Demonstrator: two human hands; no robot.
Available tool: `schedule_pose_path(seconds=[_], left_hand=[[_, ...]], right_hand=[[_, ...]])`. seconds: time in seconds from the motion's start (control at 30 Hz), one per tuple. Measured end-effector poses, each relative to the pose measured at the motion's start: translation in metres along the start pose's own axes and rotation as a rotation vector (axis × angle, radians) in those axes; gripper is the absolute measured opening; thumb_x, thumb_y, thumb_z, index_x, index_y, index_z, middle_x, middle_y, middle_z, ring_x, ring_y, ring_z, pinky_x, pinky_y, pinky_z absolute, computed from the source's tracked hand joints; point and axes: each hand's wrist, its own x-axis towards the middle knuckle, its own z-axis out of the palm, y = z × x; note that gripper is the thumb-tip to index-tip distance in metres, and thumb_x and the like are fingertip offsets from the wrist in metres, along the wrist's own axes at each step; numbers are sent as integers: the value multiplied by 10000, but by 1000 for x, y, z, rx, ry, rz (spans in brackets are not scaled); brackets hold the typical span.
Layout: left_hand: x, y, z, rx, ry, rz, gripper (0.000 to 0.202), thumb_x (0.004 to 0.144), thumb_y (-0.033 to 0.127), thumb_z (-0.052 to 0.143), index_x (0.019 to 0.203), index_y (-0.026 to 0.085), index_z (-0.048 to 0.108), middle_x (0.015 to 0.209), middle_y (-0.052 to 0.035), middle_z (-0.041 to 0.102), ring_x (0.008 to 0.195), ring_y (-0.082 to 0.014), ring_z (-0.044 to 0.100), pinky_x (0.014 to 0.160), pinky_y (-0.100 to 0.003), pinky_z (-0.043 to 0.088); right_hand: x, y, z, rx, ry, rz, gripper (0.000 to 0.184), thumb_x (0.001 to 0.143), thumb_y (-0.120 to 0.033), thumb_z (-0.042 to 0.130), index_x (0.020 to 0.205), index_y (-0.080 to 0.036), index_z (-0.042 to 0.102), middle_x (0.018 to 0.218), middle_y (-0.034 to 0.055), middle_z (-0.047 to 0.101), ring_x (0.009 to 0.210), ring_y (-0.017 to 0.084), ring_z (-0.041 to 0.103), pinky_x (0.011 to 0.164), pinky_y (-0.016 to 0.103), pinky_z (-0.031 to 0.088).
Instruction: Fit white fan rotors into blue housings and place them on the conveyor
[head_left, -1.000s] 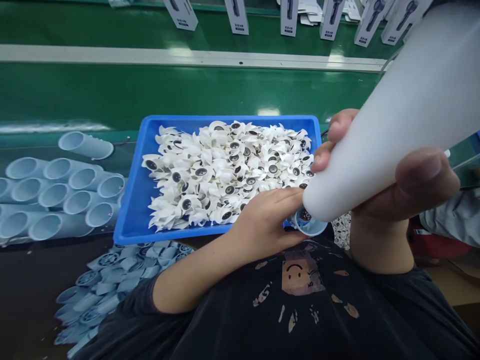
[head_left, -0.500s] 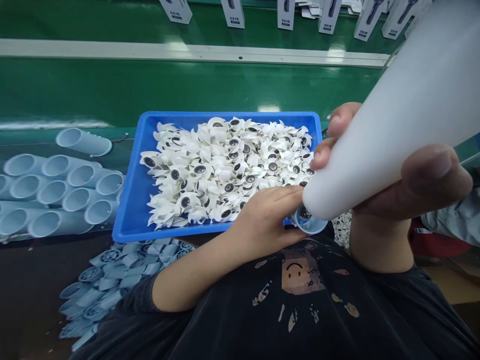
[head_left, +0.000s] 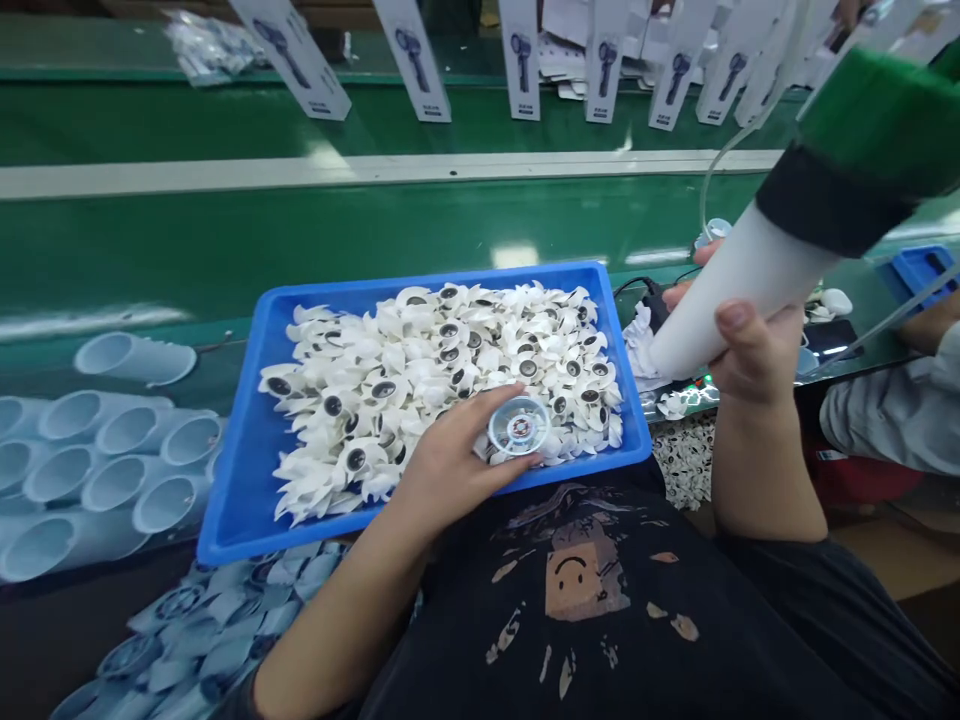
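Observation:
My left hand grips a small round clear part with a red centre, held over the near edge of a blue tray. The tray is heaped with several white fan impellers. My right hand is wrapped round a white tapered tool with a black and green upper section, its tip pointing down to the left beside the tray's right edge. The tool tip and the clear part are apart.
White tubes lie stacked at the left, with pale blue fan parts near my body. A green conveyor runs behind the tray, with white product boxes standing beyond. Another person's sleeve is at the right.
My right hand has lifted the white tool up and away to the right. My left hand has drawn the clear part left, off the tool's tip. The view has tilted upward.

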Motion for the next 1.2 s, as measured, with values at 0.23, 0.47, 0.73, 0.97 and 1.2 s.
schedule_pose_path(seconds=[0.23,0.47,0.73,0.97,1.2], left_hand=[[-2,-18,-1,0,55,55,543,792,573,654,1228,261,567,1155,-61,720,1021,-294,703,842,-399,580],[-5,-19,-4,59,36,115,498,829,552,625,1237,276,549,1102,-55,740,965,-291,725,762,-384,601],[-9,-26,2,37,59,119,474,840,529,616,1254,310,543,1104,-46,730,974,-308,718,788,-421,596],[-5,-14,-7,82,-22,118,445,847,463,633,1257,327,523,1121,-35,727,972,-300,718,768,-408,598],[-6,-17,-6,109,-25,109,462,853,505,617,1254,301,515,1101,-59,737,944,-302,725,728,-393,598]], right_hand=[[-11,24,-32,-50,28,-64,955,672,-835,563,1426,-413,158,1353,50,506,1278,282,504,993,459,497],[-47,32,-78,-467,27,265,807,785,-832,301,1339,-270,470,1263,84,592,1057,232,623,897,410,517],[-89,60,-100,-918,145,688,230,841,-380,625,750,-169,640,742,31,616,744,185,582,722,332,467],[-85,71,-94,-943,55,856,277,950,-404,593,925,-132,637,864,11,636,783,143,617,759,321,538],[-81,70,-94,-935,39,882,267,952,-387,596,918,-126,637,864,10,640,785,143,626,757,320,547]])
